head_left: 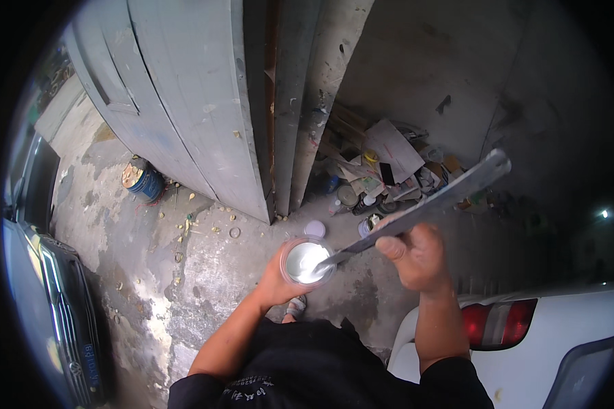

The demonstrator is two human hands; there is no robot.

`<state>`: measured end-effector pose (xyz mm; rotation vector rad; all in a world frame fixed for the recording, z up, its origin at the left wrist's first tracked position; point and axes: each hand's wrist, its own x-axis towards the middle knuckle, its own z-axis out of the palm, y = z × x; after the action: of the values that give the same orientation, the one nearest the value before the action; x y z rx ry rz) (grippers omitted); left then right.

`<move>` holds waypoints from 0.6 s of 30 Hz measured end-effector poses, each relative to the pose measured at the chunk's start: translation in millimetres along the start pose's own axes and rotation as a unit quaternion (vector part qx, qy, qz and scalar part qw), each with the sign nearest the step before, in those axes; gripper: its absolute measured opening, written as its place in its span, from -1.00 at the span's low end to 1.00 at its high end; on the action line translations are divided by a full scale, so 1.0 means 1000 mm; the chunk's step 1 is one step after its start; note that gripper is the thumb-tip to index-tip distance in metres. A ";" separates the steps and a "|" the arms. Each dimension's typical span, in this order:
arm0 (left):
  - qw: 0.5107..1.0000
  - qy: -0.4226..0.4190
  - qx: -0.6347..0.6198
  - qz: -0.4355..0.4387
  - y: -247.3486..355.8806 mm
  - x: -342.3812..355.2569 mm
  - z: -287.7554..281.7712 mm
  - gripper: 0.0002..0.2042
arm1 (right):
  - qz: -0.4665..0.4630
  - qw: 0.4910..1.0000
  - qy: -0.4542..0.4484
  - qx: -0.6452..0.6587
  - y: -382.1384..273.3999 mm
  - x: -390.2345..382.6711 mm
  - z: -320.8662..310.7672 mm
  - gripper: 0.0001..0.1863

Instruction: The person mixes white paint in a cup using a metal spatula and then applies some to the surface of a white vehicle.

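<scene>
My left hand is wrapped round a clear, pinkish-rimmed plastic cup in front of my body. Inside the cup is a bright white, paint-like liquid. In my right hand is a long, flat metal strip, like a steel ruler, with a rounded end and a hole. It slants from upper right down to the left, and its lower end dips into the liquid. On the floor just beyond the cup lies a round pale purple lid.
A grey metal door stands ahead, with a blue bucket at its foot. Cardboard, cans and clutter are heaped by the wall. A dark car is at left, a white car close at right. Debris dots the stained floor.
</scene>
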<state>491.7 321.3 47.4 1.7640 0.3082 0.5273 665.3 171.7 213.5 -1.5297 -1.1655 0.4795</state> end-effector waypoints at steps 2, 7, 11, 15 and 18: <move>0.999 -0.037 -0.017 -0.014 0.005 0.010 0.008 -0.18 | -0.038 0.995 0.016 -0.088 0.003 0.009 0.002 -0.85; 0.987 -0.149 -0.059 0.001 0.003 0.027 0.000 -0.15 | -0.185 0.968 -0.064 -0.156 0.013 -0.012 0.013 -0.83; 0.970 -0.235 -0.067 0.000 -0.006 0.036 -0.009 -0.14 | 0.035 0.996 0.085 -0.012 -0.007 -0.015 -0.001 -0.83; 0.934 -0.333 -0.121 -0.046 -0.003 0.050 -0.032 -0.14 | -0.080 0.962 -0.072 -0.250 0.001 -0.006 0.043 -0.83; 0.933 -0.343 -0.106 0.006 -0.003 0.045 -0.054 -0.16 | -0.017 0.996 0.061 -0.062 -0.016 -0.015 0.042 -0.84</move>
<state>503.8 388.9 63.0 1.6255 -0.2444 -0.0690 618.5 178.8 210.6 -1.6200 -1.1406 0.2910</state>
